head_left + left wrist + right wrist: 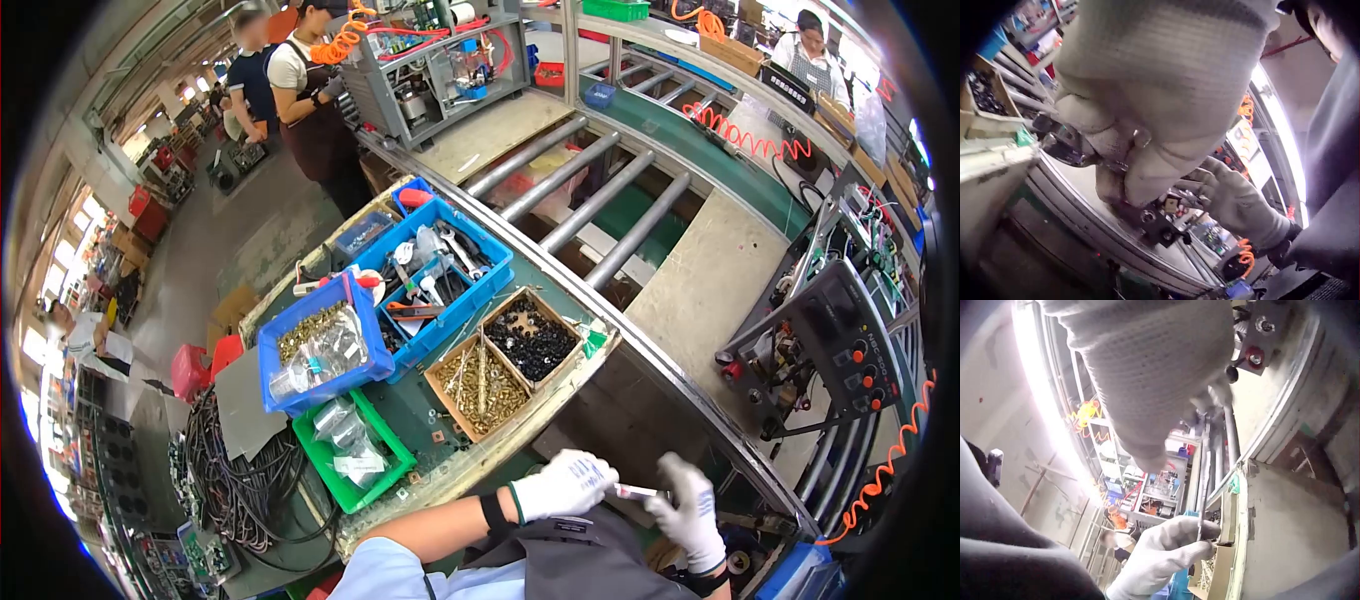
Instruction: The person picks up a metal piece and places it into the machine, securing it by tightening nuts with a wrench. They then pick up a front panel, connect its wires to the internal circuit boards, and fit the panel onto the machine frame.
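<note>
My gloved left hand (566, 484) pinches a slim metal tool that looks like a wrench (638, 491) near one end. In the right wrist view the left hand (1163, 553) has its thumb and fingers on the narrow shank (1202, 503), which stands nearly upright there. My gloved right hand (690, 510) is at the tool's other end, thumb and fingers spread apart around it. The left wrist view shows this right hand (1235, 200) with loosely bent fingers behind the left hand (1160, 94). Both hands are in front of my apron, beside the bench corner.
On the bench are a blue tool bin (495, 262), a blue bin of brass fittings (325, 385), a green bin (400, 470) and a cardboard box of brass and black parts (437, 372). A roller conveyor (640, 230) runs beyond. A black-panelled machine (835, 340) stands at right.
</note>
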The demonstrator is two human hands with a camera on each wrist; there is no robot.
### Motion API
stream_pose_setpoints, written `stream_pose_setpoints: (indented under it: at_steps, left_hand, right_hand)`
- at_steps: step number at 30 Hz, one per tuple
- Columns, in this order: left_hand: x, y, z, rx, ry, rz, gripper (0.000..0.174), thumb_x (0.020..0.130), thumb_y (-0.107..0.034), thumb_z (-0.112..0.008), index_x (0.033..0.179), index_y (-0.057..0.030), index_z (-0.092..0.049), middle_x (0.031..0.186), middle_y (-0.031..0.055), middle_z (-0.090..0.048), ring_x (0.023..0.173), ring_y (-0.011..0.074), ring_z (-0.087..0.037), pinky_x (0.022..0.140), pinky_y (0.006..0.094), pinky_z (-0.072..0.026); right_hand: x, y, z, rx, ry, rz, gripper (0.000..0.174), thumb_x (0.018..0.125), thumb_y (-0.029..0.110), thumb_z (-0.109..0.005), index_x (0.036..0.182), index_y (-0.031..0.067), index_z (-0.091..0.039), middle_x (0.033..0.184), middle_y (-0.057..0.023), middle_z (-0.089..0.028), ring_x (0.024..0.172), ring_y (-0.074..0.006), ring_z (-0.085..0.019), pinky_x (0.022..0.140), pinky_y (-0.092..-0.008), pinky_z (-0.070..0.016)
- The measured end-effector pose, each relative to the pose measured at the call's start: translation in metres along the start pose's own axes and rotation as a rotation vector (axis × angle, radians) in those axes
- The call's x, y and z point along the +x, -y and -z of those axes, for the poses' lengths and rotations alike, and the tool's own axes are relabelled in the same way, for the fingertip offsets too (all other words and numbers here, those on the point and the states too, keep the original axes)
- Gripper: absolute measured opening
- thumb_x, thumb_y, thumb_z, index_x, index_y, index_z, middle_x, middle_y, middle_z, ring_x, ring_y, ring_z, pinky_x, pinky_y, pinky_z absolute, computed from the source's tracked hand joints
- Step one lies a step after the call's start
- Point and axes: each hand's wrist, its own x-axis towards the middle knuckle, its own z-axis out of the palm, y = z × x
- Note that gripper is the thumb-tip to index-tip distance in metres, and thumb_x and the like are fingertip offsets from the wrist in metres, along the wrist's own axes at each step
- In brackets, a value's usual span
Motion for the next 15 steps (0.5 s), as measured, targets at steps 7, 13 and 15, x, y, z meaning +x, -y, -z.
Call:
stream_pose_setpoints:
  at_steps: [7, 13, 15]
  left_hand:
    - [0.006, 0.002, -0.040, -0.090, 0.038, -0.244, 0.016, 0.075, -0.021, -0.066, 0.086, -0.0114, -0.060, 0.078, 0.0079, -0.058, 0.077, 0.0278, -0.060, 0.068, 0.0420, -0.0468]
    - [0.023, 0.006, -0.013, 0.055, 0.006, -0.240, 0.021, 0.074, -0.027, -0.069, 0.086, -0.0117, -0.060, 0.084, 0.0082, -0.054, 0.079, 0.0271, -0.058, 0.066, 0.0418, -0.0452]
    - [0.027, 0.011, -0.010, -0.084, 0.077, -0.192, 0.024, 0.078, -0.029, -0.067, 0.091, -0.0110, -0.059, 0.086, 0.0097, -0.054, 0.081, 0.0287, -0.059, 0.067, 0.0427, -0.0455]
  right_hand:
    - [-0.056, -0.011, -0.020, 0.143, 0.413, -0.535, 0.028, 0.085, 0.029, -0.069, 0.088, 0.0008, -0.067, 0.060, -0.0065, -0.056, 0.056, -0.0093, -0.052, 0.052, -0.0278, -0.0433]
    - [-0.066, 0.006, -0.006, 0.211, 0.234, -0.660, 0.022, 0.085, 0.021, -0.070, 0.085, -0.0005, -0.067, 0.057, -0.0022, -0.053, 0.054, -0.0052, -0.049, 0.048, -0.0249, -0.0390]
    - [-0.078, 0.001, -0.005, 0.479, 0.156, -0.865, 0.016, 0.085, 0.014, -0.069, 0.078, 0.0011, -0.066, 0.058, 0.0043, -0.051, 0.055, -0.0023, -0.047, 0.047, -0.0220, -0.0348]
